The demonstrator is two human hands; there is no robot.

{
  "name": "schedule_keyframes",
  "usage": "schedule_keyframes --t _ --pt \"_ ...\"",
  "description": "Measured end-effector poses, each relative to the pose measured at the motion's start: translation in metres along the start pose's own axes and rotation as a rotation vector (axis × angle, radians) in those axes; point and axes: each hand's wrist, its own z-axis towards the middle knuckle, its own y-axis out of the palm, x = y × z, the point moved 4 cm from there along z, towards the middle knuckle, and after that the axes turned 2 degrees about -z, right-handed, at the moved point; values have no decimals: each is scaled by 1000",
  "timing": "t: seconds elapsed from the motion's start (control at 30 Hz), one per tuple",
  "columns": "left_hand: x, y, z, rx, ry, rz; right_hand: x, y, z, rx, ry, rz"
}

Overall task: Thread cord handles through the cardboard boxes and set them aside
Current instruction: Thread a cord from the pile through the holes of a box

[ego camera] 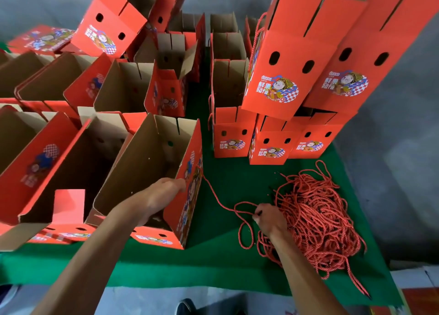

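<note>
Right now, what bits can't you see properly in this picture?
- Head view: inside bottom of the near box, lost in shadow.
- Left hand fingertips, hidden behind the box wall.
- Where the cord enters the box, too small.
- Right hand grip, hidden by its own back at the cord pile.

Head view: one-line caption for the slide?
Left hand grips the open box wall while the right hand pinches a red cord beside the cord pile on green cloth.

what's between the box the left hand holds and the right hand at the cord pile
Head view: green cloth, crossed by one red cord running from the box to the right hand.
</note>
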Motion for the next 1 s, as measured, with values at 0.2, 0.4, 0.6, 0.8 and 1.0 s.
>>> schedule_keyframes --t 0.2,0.4,0.6,0.8,1.0 --pt "-6 1 -4 51 -48 -84 -6 -4 -1 -61 115 74" --pt "2 15 -9 -11 -18 -179 -62 -8 -37 -52 61 1223" --pt "3 19 -8 -24 -14 -202 -120 12 -79 -354 17 1912" --pt "3 17 -6 -15 -13 -241 -135 21 -90 -290 86 1856" --pt "3 17 -6 2 -13 -243 -139 26 -87 -151 103 1807"
